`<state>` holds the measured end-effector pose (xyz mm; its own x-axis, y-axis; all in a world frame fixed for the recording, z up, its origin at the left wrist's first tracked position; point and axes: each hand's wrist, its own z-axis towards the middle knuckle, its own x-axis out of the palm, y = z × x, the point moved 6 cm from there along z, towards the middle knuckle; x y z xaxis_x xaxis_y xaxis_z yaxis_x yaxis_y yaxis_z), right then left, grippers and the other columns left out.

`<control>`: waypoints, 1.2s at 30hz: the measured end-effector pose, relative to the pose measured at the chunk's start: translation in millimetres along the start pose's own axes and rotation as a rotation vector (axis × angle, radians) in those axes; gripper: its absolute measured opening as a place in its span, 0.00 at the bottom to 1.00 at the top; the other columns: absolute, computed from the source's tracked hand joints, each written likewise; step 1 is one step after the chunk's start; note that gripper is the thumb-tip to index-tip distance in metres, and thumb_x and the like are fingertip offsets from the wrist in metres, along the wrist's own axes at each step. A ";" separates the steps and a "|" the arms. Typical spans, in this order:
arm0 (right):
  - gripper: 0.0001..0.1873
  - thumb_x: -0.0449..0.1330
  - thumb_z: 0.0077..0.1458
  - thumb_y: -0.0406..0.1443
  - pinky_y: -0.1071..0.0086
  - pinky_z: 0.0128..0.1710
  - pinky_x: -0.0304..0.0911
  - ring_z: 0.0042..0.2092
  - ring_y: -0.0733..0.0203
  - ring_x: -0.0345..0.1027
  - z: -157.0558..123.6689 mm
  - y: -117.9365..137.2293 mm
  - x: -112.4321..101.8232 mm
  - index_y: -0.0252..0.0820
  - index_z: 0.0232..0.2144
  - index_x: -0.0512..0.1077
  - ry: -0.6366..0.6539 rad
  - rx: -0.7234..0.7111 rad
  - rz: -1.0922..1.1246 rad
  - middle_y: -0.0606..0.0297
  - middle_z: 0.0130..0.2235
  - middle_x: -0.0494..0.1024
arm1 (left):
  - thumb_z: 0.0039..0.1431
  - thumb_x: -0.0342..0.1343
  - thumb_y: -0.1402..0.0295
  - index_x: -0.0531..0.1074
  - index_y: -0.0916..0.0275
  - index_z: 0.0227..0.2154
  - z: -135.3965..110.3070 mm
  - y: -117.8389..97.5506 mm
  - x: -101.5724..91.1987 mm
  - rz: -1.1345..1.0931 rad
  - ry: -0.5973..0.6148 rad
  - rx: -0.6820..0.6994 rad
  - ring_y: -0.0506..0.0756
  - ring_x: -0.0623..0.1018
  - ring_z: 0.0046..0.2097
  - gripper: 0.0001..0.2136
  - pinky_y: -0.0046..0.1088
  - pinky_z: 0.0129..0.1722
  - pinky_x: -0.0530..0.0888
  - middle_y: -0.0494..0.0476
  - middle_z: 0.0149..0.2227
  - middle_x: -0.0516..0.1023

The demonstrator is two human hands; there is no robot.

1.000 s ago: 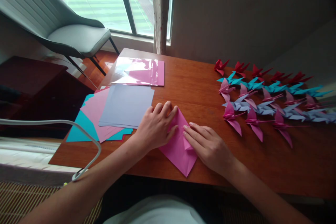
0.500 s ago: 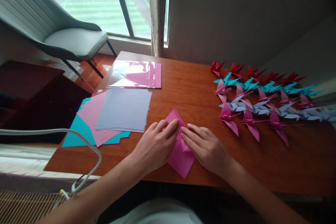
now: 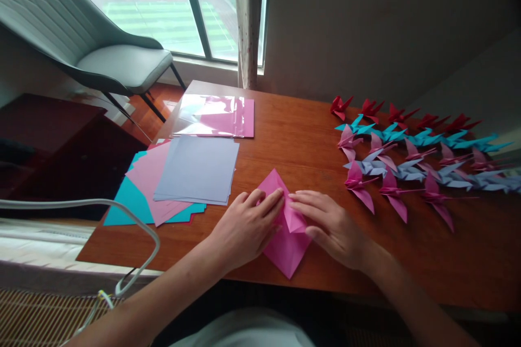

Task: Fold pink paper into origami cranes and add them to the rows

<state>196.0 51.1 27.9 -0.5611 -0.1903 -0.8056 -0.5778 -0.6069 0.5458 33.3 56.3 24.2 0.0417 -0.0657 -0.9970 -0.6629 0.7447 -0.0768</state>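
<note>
A bright pink sheet of origami paper (image 3: 290,254), folded into a diamond with a raised flap on its right half, lies near the table's front edge. My left hand (image 3: 250,225) presses its left side, fingers bent and held together on the paper. Across the centre crease, my right hand (image 3: 331,222) rests its stretched fingers on the upper right fold, with the thumb apart at the flap's lower right corner. Parts of both side edges are hidden beneath my fingers.
Rows of folded paper cranes in red (image 3: 396,114), turquoise (image 3: 391,133), pink (image 3: 358,187) and pale blue (image 3: 407,169) stand at right. Loose grey-blue sheets (image 3: 197,171) overlap coloured ones at left, below a clear packet (image 3: 209,114). A white cable (image 3: 138,222) loops at front left.
My right fingers have spread and the thumb has come out to the right. The flap beneath them shows more fully. My left hand stays on the paper; the whole view has shifted slightly.
</note>
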 end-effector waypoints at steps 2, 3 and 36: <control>0.15 0.51 0.69 0.39 0.59 0.55 0.67 0.53 0.54 0.72 14.6 -11.7 -4.0 0.44 0.51 0.74 -0.080 0.113 0.069 0.57 0.52 0.80 | 0.72 0.42 0.62 0.64 0.60 0.65 -0.6 -0.7 0.1 0.004 -0.004 -0.010 0.61 0.68 0.54 0.22 0.40 0.49 0.68 0.56 0.68 0.63; 0.12 0.53 0.68 0.37 0.60 0.51 0.69 0.49 0.55 0.73 23.6 -17.7 -4.6 0.44 0.47 0.76 -0.130 0.162 0.058 0.58 0.46 0.81 | 0.72 0.41 0.62 0.64 0.60 0.65 -1.0 -0.9 0.2 0.003 -0.007 -0.015 0.61 0.68 0.54 0.22 0.40 0.49 0.68 0.55 0.69 0.63; 0.04 0.62 0.59 0.34 0.66 0.38 0.63 0.37 0.59 0.70 83.8 -50.6 7.8 0.44 0.31 0.75 -0.151 0.384 -0.039 0.66 0.33 0.78 | 0.72 0.40 0.60 0.63 0.61 0.66 -1.9 -2.0 -0.4 -0.060 -0.003 -0.055 0.63 0.67 0.53 0.24 0.43 0.46 0.68 0.57 0.69 0.62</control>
<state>171.2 144.9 13.3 -0.5989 -0.0399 -0.7998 -0.7631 -0.2743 0.5851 33.3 53.6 24.8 0.0845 -0.1067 -0.9907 -0.6993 0.7019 -0.1352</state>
